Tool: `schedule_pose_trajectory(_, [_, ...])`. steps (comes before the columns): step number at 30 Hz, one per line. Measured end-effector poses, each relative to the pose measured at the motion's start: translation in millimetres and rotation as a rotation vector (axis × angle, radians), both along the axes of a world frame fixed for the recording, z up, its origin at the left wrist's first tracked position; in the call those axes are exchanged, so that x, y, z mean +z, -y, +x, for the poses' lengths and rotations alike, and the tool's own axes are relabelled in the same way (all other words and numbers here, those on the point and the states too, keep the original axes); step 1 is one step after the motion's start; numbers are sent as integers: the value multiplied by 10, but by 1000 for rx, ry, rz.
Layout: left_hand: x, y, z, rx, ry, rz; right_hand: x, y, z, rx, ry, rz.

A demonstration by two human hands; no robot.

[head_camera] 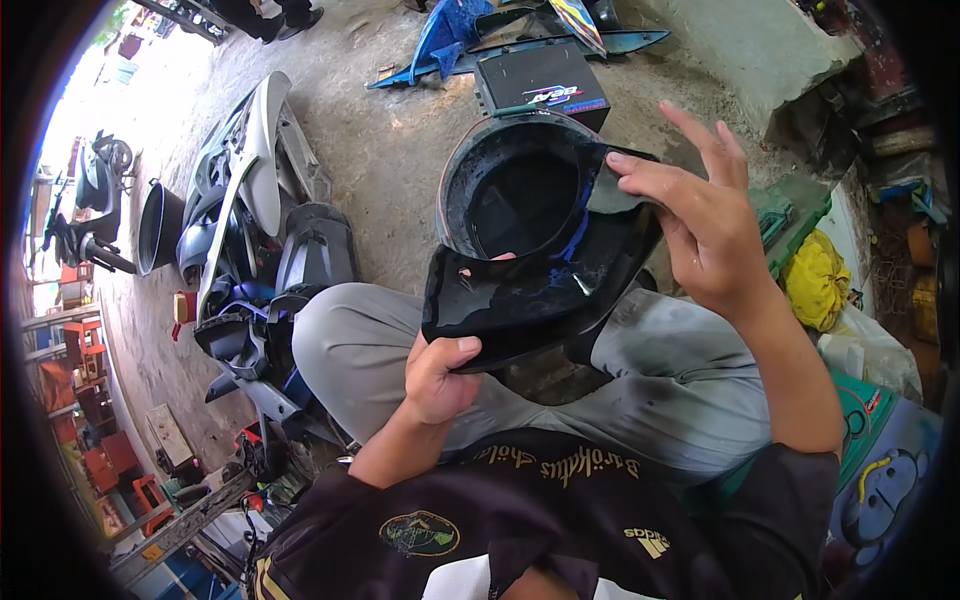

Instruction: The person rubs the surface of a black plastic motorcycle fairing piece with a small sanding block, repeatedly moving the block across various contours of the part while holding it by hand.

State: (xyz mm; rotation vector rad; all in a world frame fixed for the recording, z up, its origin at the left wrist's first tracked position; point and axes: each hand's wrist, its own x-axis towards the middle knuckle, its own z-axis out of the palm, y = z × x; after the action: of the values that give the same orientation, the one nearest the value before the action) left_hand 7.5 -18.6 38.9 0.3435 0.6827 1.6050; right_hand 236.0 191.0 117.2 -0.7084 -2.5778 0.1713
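A glossy black plastic panel (525,300), probably a motorcycle body part, is held over my lap. It looks wet and has blue marks along one edge. My left hand (442,375) grips its near left corner, with the thumb on top. A small grey sheet (616,193) lies against the panel's far right end, pinched under the fingers of my right hand (701,210); what that sheet is, I cannot tell. Just beyond the panel stands a round black bucket (461,187) with dark contents.
Behind the bucket sit a black box (540,75) and blue fairing panels (450,37). Grey and black motorcycle body panels (262,165) lie at the left, near a black tub (159,225). A yellow plastic bag (816,281) and a green case (806,217) are at the right. A person's legs (281,15) show at the top.
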Motion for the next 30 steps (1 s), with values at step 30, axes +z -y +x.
schedule_pose_trajectory(30, [60, -41, -44, -60, -81, -42, -28, 331, -58, 202, 55, -153])
